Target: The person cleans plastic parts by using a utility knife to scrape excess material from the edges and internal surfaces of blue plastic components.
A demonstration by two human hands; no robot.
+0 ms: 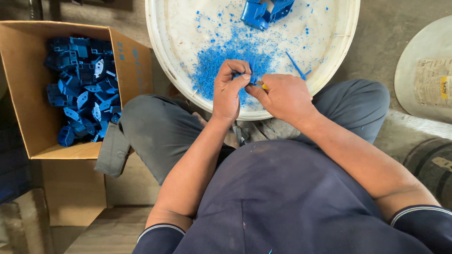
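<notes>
My left hand point(228, 89) pinches a small blue plastic part point(249, 77) between thumb and fingers. My right hand point(281, 96) meets it from the right, gripping a small tool with a yellow bit showing point(264, 86) pressed against the part. Both hands hover over the near rim of a big round white tray point(339, 51). A heap of blue plastic shavings point(221, 61) lies on the tray just beyond my fingers. A thin blue strip point(296, 67) rests to the right of the heap.
A cardboard box point(28, 94) at my left holds several blue plastic parts point(82, 89). Two blue parts point(263, 11) sit at the tray's far side. A round lid with a paper label point(423, 70) lies at right. My knees flank the tray.
</notes>
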